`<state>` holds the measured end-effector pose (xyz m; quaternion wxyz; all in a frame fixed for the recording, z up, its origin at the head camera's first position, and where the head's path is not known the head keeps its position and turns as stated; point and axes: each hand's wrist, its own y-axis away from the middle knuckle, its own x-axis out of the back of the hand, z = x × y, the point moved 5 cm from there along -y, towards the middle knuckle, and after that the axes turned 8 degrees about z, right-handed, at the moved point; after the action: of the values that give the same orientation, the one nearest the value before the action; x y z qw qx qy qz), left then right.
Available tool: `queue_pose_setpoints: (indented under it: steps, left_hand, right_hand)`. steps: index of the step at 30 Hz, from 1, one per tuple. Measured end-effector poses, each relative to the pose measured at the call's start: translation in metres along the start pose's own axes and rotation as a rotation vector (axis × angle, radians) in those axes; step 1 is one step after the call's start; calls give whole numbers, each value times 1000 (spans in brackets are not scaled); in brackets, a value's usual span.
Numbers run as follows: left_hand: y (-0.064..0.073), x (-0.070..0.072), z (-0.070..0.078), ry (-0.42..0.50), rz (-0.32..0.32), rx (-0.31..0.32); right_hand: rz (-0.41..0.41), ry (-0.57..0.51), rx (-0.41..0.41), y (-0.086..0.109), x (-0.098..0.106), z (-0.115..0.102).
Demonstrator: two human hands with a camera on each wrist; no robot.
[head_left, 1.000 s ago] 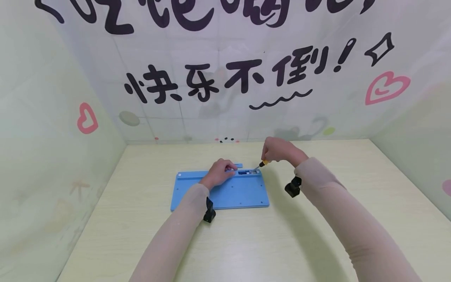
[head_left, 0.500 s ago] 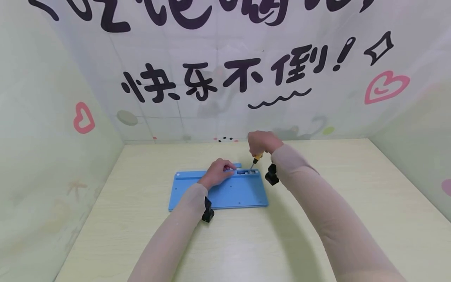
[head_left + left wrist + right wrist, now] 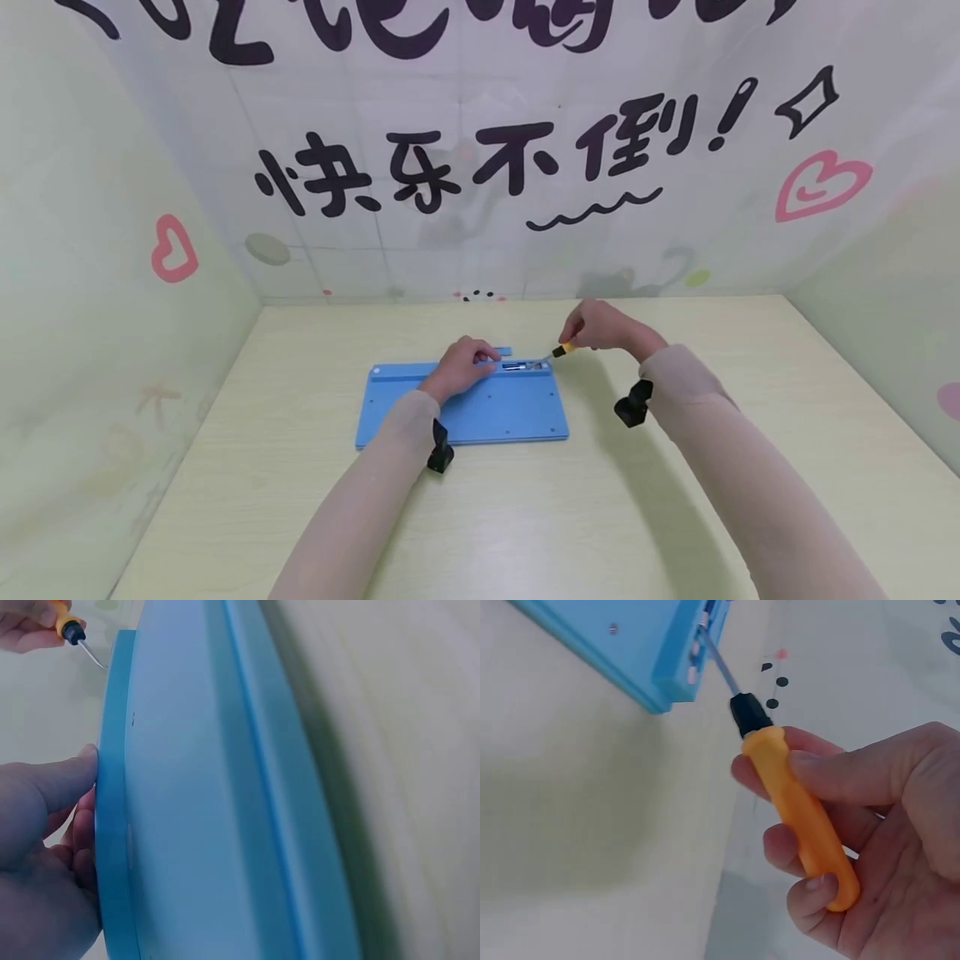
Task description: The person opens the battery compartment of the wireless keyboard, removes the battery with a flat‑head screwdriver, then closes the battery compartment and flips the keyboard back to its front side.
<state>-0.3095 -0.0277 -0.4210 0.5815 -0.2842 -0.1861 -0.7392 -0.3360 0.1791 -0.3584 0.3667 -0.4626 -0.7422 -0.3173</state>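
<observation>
A light-blue keyboard (image 3: 517,412) lies underside up on the table, its raised ridge along the far side. Near the ridge's right end, a narrow battery compartment (image 3: 516,367) is uncovered, with something dark and silvery inside. My left hand (image 3: 467,367) holds the keyboard at the ridge, thumb against it and fingers curled at the edge. My right hand (image 3: 603,325) grips the orange handle of a screwdriver (image 3: 799,802) with a black collar. Its metal shaft slants low from the right into the compartment's right end; the exact tip contact is too small to tell.
A small blue strip, like a battery cover (image 3: 504,351), lies just behind the keyboard. The pale wooden table (image 3: 480,517) meets a printed back wall (image 3: 420,258) beyond it. Black camera mounts sit on both wrists.
My right hand first swung left, standing the screwdriver steeper over the compartment, then moved back right and lower, tilting it flatter. My left hand stayed on the keyboard.
</observation>
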Motion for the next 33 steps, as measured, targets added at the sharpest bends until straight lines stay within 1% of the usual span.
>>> queue_pose_setpoints:
  steps: [4, 6, 8, 9, 10, 11, 13, 16, 17, 18, 20, 22, 25, 28, 33]
  left_hand:
    - [-1, -2, -1, -4, -5, 13]
    - [-1, -2, -2, 2, -8, 19]
    - [-1, -1, -1, 4, -9, 13]
    - [-1, -1, -1, 4, -8, 10]
    - [0, -1, 0, 1, -3, -9]
    - [0, -1, 0, -3, 0, -14]
    - [0, -1, 0, -8, -1, -21]
    - [0, 0, 0, -5, -5, -19]
    - [0, 0, 0, -3, -11, -1]
    - [0, 0, 0, -3, -13, 3]
    - [0, 0, 2, -5, -12, 5]
    - [0, -1, 2, -13, -10, 9]
    - [-1, -1, 1, -12, -10, 8]
    - [-1, -1, 1, -11, -9, 2]
    - [0, 0, 2, -7, -10, -6]
  right_hand:
    - [26, -52, 32, 11, -2, 8]
    - [29, -44, 45, 12, -2, 6]
    - [27, -6, 61, 12, -1, 0]
    - [23, 30, 77, 11, 0, -5]
    - [17, 70, 89, 9, 2, -11]
    - [10, 114, 108, 7, 3, -18]
    - [-2, 201, 119, 3, 6, -31]
    - [-53, 301, 100, -5, 6, -48]
    - [-68, 324, 88, -8, 6, -53]
    - [-82, 349, 67, -11, 6, -57]
    - [-118, 387, 27, -17, 5, -61]
    - [-136, 407, -9, -22, 6, -62]
    - [-161, 401, -49, -28, 6, -60]
    - [-164, 347, -58, -30, 7, -53]
    - [-138, 209, -62, -19, 8, -32]
